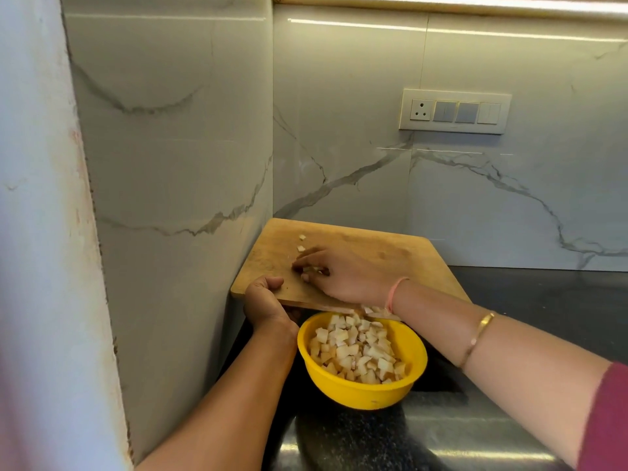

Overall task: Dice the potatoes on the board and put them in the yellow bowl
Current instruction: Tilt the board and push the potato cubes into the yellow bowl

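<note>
Here, at the far left, a veined marble wall (pixel 170 164) runs down to the corner where the dark bench (pixel 543 300) begins. Just to its right the left hand (pixel 263 302) grips the near left corner of the wooden board (pixel 373 249), thumb curled over the top face and fingers tucked beneath the edge. The board's far corner sits close to the wall corner, and its near edge hangs over the far rim of the yellow bowl (pixel 353 392). A couple of loose potato pieces (pixel 301 243) lie on the left part of the board, just beyond the right hand (pixel 343 271). That hand rests on the board with its fingers bent and drawn together over a few more pieces; whether it holds them or only rakes at them, I cannot tell. Below, the bowl stands on the bench between the two forearms, heaped with diced potato (pixel 356 351), and a few more dice (pixel 368 311) show at the board's near edge right above the rim. The right wrist wears a pink thread (pixel 394 294), with a gold bangle (pixel 477 338) further up the forearm. On the back wall, above and to the right, sits a socket and switch panel (pixel 455 111), and a maroon sleeve (pixel 608 419) shows at the right edge.
</note>
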`<move>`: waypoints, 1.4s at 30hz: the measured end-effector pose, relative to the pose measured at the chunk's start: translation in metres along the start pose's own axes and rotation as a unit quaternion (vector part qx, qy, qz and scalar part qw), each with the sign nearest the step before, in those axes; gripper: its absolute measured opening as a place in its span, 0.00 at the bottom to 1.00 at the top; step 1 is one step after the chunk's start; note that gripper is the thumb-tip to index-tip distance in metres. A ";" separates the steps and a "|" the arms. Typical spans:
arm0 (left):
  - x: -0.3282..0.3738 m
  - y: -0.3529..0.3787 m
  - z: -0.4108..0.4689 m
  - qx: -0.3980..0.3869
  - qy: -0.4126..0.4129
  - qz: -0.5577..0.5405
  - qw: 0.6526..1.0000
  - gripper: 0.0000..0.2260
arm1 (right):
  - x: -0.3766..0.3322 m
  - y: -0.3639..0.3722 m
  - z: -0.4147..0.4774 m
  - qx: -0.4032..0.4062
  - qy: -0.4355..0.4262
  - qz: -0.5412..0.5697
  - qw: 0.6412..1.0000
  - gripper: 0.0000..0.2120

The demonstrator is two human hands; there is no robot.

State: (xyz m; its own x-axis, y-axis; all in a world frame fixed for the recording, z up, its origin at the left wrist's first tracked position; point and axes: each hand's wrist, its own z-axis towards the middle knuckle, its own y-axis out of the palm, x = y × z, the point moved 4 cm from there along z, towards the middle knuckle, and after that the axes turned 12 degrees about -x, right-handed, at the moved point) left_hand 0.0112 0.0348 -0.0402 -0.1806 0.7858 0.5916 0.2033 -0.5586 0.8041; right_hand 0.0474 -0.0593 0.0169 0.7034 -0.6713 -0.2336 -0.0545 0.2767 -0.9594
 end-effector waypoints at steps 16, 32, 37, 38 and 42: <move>-0.001 -0.001 0.001 0.006 -0.007 0.003 1.000 0.10 | 0.011 -0.017 -0.088 0.095 -0.008 0.189 0.977 0.19; 0.000 -0.002 0.003 0.007 0.000 0.011 1.000 0.07 | 0.011 0.000 -0.081 0.024 -0.031 0.201 0.979 0.17; -0.001 -0.001 0.003 0.005 0.001 0.014 1.000 0.13 | 0.000 0.012 -0.081 -0.042 -0.057 0.221 0.973 0.16; 0.000 -0.001 0.004 0.006 0.001 0.013 1.000 0.12 | -0.003 0.012 -0.081 -0.036 -0.070 0.238 0.968 0.16; -0.001 -0.002 0.006 0.002 -0.005 0.014 1.000 0.16 | -0.004 -0.004 -0.073 0.078 -0.075 0.231 0.967 0.13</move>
State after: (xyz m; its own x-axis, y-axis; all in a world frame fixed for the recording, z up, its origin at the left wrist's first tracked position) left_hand 0.0162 0.0368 -0.0426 -0.1654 0.7719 0.6139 0.2126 -0.5799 0.7865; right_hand -0.0067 -0.1076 0.0102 0.7246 -0.3468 -0.5955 -0.2884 0.6322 -0.7191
